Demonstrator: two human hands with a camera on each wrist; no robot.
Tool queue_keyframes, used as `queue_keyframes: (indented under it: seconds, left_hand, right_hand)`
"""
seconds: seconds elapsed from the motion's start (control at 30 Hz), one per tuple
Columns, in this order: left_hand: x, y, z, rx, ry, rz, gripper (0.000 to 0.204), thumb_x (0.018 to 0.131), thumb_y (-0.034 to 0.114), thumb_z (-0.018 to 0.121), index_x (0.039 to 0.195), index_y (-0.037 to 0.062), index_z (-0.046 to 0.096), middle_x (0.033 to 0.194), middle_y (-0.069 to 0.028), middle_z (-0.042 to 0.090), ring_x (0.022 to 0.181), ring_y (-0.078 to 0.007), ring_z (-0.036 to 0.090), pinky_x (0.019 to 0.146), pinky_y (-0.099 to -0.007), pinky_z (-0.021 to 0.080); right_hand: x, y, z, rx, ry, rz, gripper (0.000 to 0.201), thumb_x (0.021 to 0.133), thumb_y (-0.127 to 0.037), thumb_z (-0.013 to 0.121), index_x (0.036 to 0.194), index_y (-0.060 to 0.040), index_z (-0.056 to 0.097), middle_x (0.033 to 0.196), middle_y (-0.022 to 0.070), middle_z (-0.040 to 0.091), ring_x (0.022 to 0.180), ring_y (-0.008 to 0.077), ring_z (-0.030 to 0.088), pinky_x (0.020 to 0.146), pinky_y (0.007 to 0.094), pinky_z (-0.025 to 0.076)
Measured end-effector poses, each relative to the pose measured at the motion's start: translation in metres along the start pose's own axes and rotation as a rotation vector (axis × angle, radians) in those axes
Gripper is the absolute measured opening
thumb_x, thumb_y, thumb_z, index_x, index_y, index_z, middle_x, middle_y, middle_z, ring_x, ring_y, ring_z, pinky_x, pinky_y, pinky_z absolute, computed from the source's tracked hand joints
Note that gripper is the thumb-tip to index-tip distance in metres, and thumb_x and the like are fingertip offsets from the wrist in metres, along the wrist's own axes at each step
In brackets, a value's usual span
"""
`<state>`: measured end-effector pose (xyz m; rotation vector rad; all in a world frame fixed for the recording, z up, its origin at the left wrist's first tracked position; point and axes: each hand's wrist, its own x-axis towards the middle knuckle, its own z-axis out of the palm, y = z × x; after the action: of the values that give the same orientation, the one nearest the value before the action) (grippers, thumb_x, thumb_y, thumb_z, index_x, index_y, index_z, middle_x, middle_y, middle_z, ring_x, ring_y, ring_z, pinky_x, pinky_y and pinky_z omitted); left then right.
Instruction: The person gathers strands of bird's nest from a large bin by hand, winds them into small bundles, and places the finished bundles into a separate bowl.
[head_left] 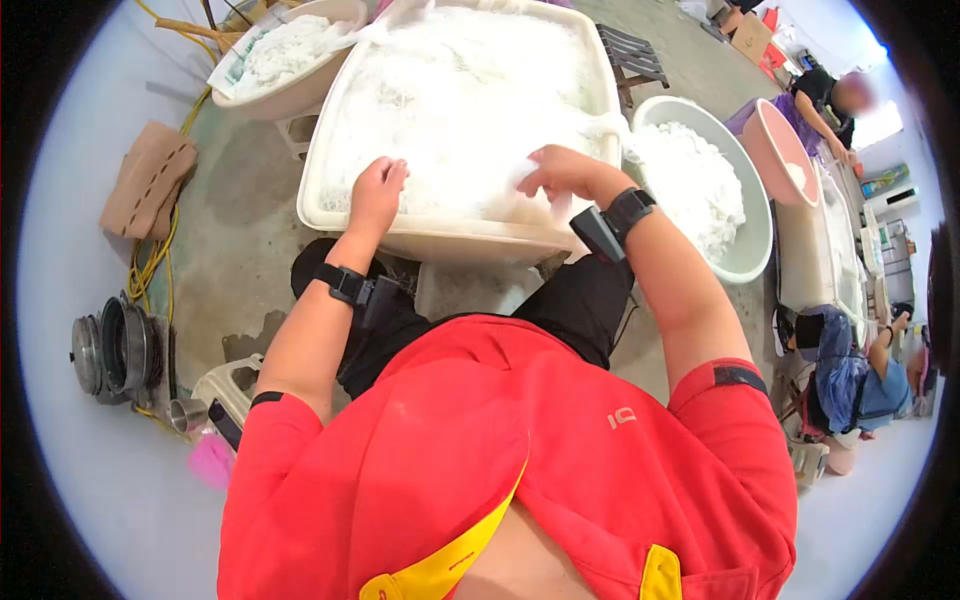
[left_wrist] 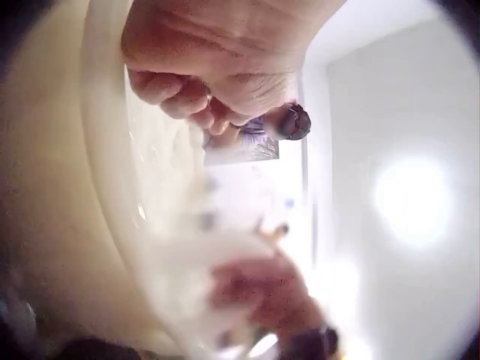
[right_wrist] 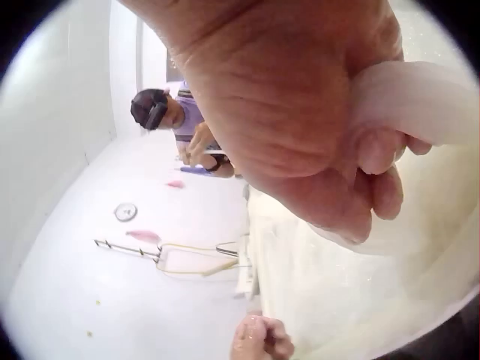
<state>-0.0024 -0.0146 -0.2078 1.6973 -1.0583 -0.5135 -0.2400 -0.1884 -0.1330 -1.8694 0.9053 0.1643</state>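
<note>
A large cream tub (head_left: 450, 228) full of white, wet-looking stringy material (head_left: 450, 110) stands before the person. In the head view, the left hand (head_left: 376, 195) is over the tub's near left part; its fingers curl inward in the left wrist view (left_wrist: 217, 60), with nothing visible in them. Over the near right part, the right hand (head_left: 565, 172) grips a whitish translucent strip. That strip (right_wrist: 420, 101) runs from between the thumb and curled fingers in the right wrist view, where the hand (right_wrist: 292, 105) covers part of it.
Right of the tub is a pale green basin (head_left: 755, 235) with white material, then a pink basin (head_left: 770, 150). Another filled basin (head_left: 290, 95) stands at back left. A dark slatted stool (head_left: 635, 55) is behind. Other people are at the right; metal pots (head_left: 125, 345) lie left.
</note>
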Motion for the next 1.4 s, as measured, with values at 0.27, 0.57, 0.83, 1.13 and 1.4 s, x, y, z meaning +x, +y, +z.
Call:
queue_keyframes:
  seconds: [0.27,0.57,0.83,1.13,1.4]
  left_hand:
    - [-0.014,0.073,0.073,-1.347,-0.836,-0.642,0.053,0.091,0.051,0.040,0.112,0.0038,0.053,0.096,-0.0044,0.058,0.081,-0.0165,0.053,0.069,-0.0304,0.043]
    - [-0.086,0.042,0.052,-1.604,-0.578,-0.564,0.046,0.089,0.042,0.049,0.123,0.0114,0.045,0.118,-0.0080,0.053,0.115,-0.0256,0.046,0.094,-0.0466,0.038]
    - [-0.100,-0.002,0.056,-1.503,-0.663,-0.715,0.042,0.090,0.032,0.052,0.126,0.0102,0.045,0.123,-0.0119,0.053,0.116,-0.0266,0.048,0.094,-0.0439,0.040]
    - [-0.105,-0.004,0.056,-1.476,-0.613,-0.763,0.038,0.091,0.030,0.048,0.121,0.0071,0.049,0.122,-0.0093,0.053,0.114,-0.0226,0.049,0.094,-0.0399,0.041]
    - [-0.110,-0.006,0.057,-1.522,-0.681,-0.755,0.036,0.092,0.030,0.048,0.119,0.0069,0.051,0.120,-0.0077,0.054,0.111,-0.0195,0.049,0.094,-0.0388,0.039]
  right_hand:
    - [-0.036,-0.046,0.005,-0.173,0.317,-0.357,0.031,0.071,-0.025,0.068,0.090,-0.0007,0.063,0.070,0.0099,0.062,0.054,0.0200,0.057,0.053,0.0333,0.047]
    - [-0.062,0.030,0.093,-0.640,0.663,-0.760,0.013,0.062,-0.013,0.065,0.075,-0.0084,0.063,0.111,0.0108,0.055,0.107,0.0317,0.048,0.092,0.0488,0.036]
    - [-0.076,0.025,0.109,-0.661,0.546,-0.620,0.023,0.062,-0.017,0.072,0.084,-0.0128,0.066,0.129,0.0130,0.042,0.123,0.0361,0.034,0.100,0.0565,0.026]
    - [-0.084,0.007,0.111,-0.213,0.437,-0.245,0.027,0.076,-0.029,0.066,0.092,-0.0074,0.068,0.067,0.0139,0.062,0.063,0.0286,0.060,0.062,0.0364,0.049]
    - [-0.064,0.009,0.133,-0.228,0.293,-0.109,0.034,0.075,-0.033,0.064,0.094,-0.0048,0.068,0.078,0.0170,0.065,0.071,0.0284,0.063,0.066,0.0357,0.049]
